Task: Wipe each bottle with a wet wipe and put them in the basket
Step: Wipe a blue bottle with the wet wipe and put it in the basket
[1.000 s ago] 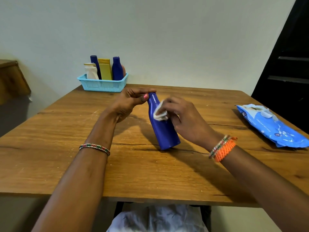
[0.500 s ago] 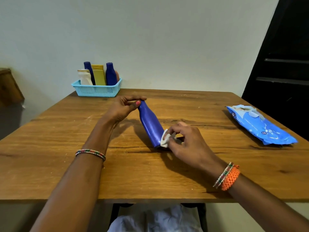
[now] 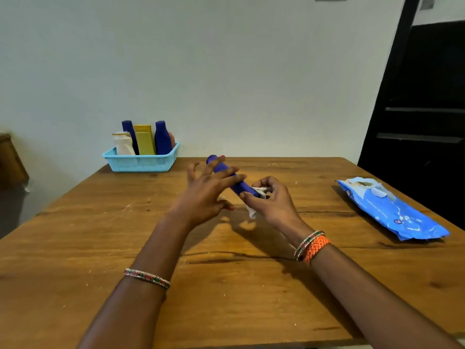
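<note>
A dark blue bottle [image 3: 241, 189] is tilted above the wooden table [image 3: 100, 248], with its cap pointing away to the left. My left hand [image 3: 206, 195] lies over its upper part with straight, spread fingers touching it. My right hand [image 3: 274, 205] curls round a white wet wipe [image 3: 252, 212] pressed against the bottle's base; the base itself is hidden. At the table's far left stands a light blue basket [image 3: 141, 162] holding several bottles, among them two dark blue, one yellow and one white.
A blue pack of wet wipes [image 3: 392, 210] lies at the table's right edge with its flap open. A dark doorway stands behind it on the right. Brown furniture [image 3: 10, 159] shows at the far left past the table. A white wall runs behind the table.
The bottle has come up off the table and lies flatter. My left hand went from pinching its cap to spread fingers over its body. My right hand stayed at the base with the wipe.
</note>
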